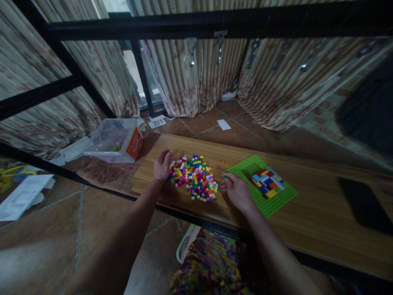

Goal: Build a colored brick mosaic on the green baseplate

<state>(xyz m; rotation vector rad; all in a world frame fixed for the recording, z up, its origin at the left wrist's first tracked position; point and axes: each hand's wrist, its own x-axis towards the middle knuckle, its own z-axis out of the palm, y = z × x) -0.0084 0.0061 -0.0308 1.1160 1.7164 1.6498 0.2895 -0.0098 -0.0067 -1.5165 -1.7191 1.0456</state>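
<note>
A heap of small multicoloured toy bricks (195, 177) lies spread on the wooden board. At the heap's left edge rests my left hand (162, 166), its fingers loosely extended and apart, with nothing visible in it. My right hand (238, 191) is between the heap and the green baseplate (268, 208), close to the plate's left corner. Its fingers are curled together; whatever they may pinch is too small or hidden to name. On the baseplate sits a flat block of joined bricks (268, 182) in red, white, blue and yellow.
One loose orange brick (222, 162) lies behind the heap. A clear plastic box (106, 153) with an orange label stands at the left. On the board's right lies a dark flat object (365, 205). A black metal bar (196, 26) crosses above.
</note>
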